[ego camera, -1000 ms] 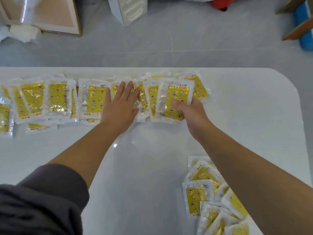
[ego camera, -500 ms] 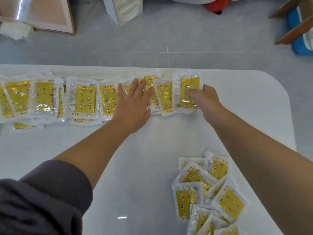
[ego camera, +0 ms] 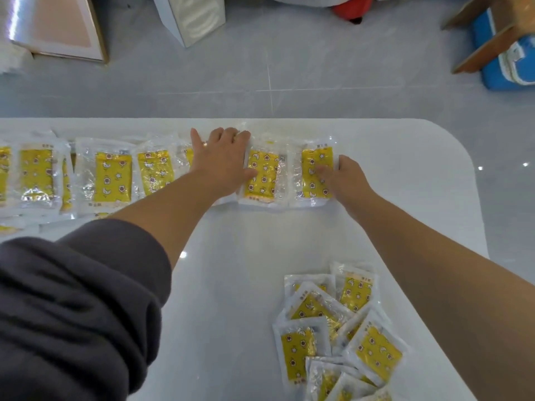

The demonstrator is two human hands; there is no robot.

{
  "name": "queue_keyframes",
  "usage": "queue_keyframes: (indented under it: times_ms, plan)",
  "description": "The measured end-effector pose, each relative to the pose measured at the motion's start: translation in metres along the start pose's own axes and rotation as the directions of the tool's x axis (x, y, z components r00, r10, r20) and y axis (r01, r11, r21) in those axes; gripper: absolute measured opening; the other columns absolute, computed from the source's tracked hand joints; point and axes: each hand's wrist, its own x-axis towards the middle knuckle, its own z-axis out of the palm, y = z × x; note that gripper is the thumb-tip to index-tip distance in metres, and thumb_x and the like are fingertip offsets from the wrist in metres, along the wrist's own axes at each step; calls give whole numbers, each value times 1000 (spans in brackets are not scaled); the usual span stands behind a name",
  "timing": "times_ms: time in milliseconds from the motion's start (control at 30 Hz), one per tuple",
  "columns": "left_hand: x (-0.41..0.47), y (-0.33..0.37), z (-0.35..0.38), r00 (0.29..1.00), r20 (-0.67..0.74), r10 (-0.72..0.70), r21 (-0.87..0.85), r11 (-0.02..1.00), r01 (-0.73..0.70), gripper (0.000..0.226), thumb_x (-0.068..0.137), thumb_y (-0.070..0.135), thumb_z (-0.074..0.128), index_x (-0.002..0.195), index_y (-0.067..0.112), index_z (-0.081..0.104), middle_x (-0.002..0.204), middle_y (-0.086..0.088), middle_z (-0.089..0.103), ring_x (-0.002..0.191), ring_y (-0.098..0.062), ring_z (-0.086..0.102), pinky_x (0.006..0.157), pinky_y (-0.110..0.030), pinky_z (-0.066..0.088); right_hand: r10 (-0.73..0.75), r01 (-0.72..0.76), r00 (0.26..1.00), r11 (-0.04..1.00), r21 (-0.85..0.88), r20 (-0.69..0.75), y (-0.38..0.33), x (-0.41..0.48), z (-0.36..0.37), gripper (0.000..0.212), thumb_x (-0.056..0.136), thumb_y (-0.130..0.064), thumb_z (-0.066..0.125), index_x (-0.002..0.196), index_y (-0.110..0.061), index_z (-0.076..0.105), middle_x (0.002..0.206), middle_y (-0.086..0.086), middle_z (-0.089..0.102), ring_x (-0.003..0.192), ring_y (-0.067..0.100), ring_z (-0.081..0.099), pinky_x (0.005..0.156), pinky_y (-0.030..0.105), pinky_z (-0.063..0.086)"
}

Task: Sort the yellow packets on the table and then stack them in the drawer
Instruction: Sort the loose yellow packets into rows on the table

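Table (ego camera: pixel 246 285): white, glossy, with a rounded far right corner.

Row of packets (ego camera: pixel 113 176): laid side by side along the far edge, from the left edge to short of the far right corner, some overlapping. Each packet is a flat, clear, crinkled plastic sleeve with white borders and a yellow rectangular insert printed with small stars, moons and flowers.

Left hand (ego camera: pixel 223 163): lies palm down across the row. The fingers are spread and mostly straight, with tips bent over the far side of the packets, covering those beneath. The thumb rests on the neighbouring packet (ego camera: pixel 262 186). Nothing is grasped.

Right hand (ego camera: pixel 348 180): pinches the end packet (ego camera: pixel 311 186) at the right end of the row, thumb on its yellow face and fingers curled round its right edge. The packet lies flat on the surface.

Loose pile (ego camera: pixel 376 351): more of the same packets, overlapping at mixed angles near the near right corner, well apart from the row.

A dark grey sleeve (ego camera: pixel 72 308) covers the left upper arm and blocks the near left part of the table.

Beyond the far edge, the grey tiled floor (ego camera: pixel 318 68) carries a white box (ego camera: pixel 197 18), a framed board (ego camera: pixel 58 27), a red object (ego camera: pixel 350 8), a blue container (ego camera: pixel 503 62) and a wooden frame (ego camera: pixel 486 44).
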Motion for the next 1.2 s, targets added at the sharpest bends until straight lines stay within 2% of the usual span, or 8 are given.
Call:
queue_keyframes:
  times_ms: [133, 233, 400, 600, 767, 1033, 1100, 1200]
  plan:
    - [-2, 4, -3, 1000, 3, -23, 3, 1000, 23, 77, 88, 57, 53, 149, 22, 21, 157, -5, 22, 146, -28, 13, 113, -64, 6, 54, -64, 996, 987, -145, -77, 8, 12, 0, 32, 85, -33, 63, 104, -8, 59, 100, 5, 63, 90, 25, 62, 71, 30, 45]
    - [-21, 14, -4, 994, -103, -31, -55, 998, 25, 71, 91, 48, 54, 149, 20, 23, 159, -7, 17, 148, -28, 10, 115, -59, 8, 2, -48, 984, 965, -257, -177, 13, -2, 5, 40, 87, -32, 63, 119, -10, 53, 115, 8, 52, 100, 27, 56, 82, 36, 47]
    - [-92, 37, -3, 965, -264, 7, -325, 941, -95, 43, 88, 28, 62, 128, 17, 51, 131, -4, 49, 123, -25, 45, 102, -43, 33, -89, 42, 981, 964, -263, -170, 39, -53, 7, 39, 93, -25, 54, 129, -11, 50, 125, 8, 49, 114, 26, 52, 93, 37, 45]
    - [-181, 57, 33, 999, 22, 29, -424, 905, -17, 27, 94, 32, 51, 119, 23, 54, 121, 4, 51, 112, -16, 49, 95, -32, 36, -78, 40, 992, 944, -329, -102, 85, -132, 13, 39, 92, -19, 54, 130, -12, 48, 130, 8, 47, 121, 24, 47, 98, 36, 41]
    - [-230, 86, 72, 965, 264, -4, -463, 877, 130, 33, 93, 38, 53, 123, 24, 48, 122, 6, 51, 112, -14, 50, 95, -30, 40, -76, 31, 994, 870, -493, -72, 121, -167, 2, 39, 92, -20, 53, 130, -16, 48, 133, 5, 48, 122, 24, 46, 99, 41, 41]
    - [-254, 146, 99, 941, 275, -194, -308, 910, 278, 60, 80, 44, 68, 127, 27, 34, 118, 5, 47, 107, -16, 50, 89, -30, 42, 21, -2, 999, 846, -534, 29, 154, -168, -26, 56, 82, -12, 58, 135, -23, 41, 132, 4, 43, 115, 26, 48, 94, 42, 44]
    - [-253, 156, 104, 910, 274, -312, -359, 844, 398, 56, 80, 37, 69, 122, 26, 35, 113, 6, 52, 103, -17, 54, 86, -31, 44, -4, 40, 998, 830, -557, 65, 163, -168, -33, 57, 82, -13, 57, 135, -24, 39, 131, 4, 43, 113, 25, 50, 91, 41, 45]
    - [-253, 167, 108, 814, 321, -484, -552, 602, 576, 52, 76, 24, 74, 111, 26, 35, 96, 4, 59, 84, -21, 61, 74, -39, 52, -4, 74, 994, 764, -641, 110, 177, -169, -50, 56, 84, -24, 63, 134, -24, 37, 126, 3, 44, 110, 26, 52, 87, 39, 42]
